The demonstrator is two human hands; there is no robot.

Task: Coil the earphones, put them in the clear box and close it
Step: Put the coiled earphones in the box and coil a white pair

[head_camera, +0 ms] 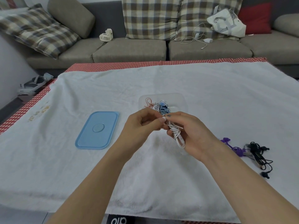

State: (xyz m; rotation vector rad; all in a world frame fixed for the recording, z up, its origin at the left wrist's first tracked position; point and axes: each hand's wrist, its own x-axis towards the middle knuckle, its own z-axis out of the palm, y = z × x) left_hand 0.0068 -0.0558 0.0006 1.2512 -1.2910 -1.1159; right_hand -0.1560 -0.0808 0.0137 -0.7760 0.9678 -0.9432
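My right hand (192, 135) grips the white coil (177, 135); left hand (142, 125) pinches its end to tuck it. Box (182, 101) at 12 o'clock, open.

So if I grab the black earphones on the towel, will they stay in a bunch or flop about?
Probably flop: the black earphones lie in a loose tangle on the towel, with one earbud trailing off alone. They look thin, so likely light. The dangling ends might snag the purple earphones beside them.
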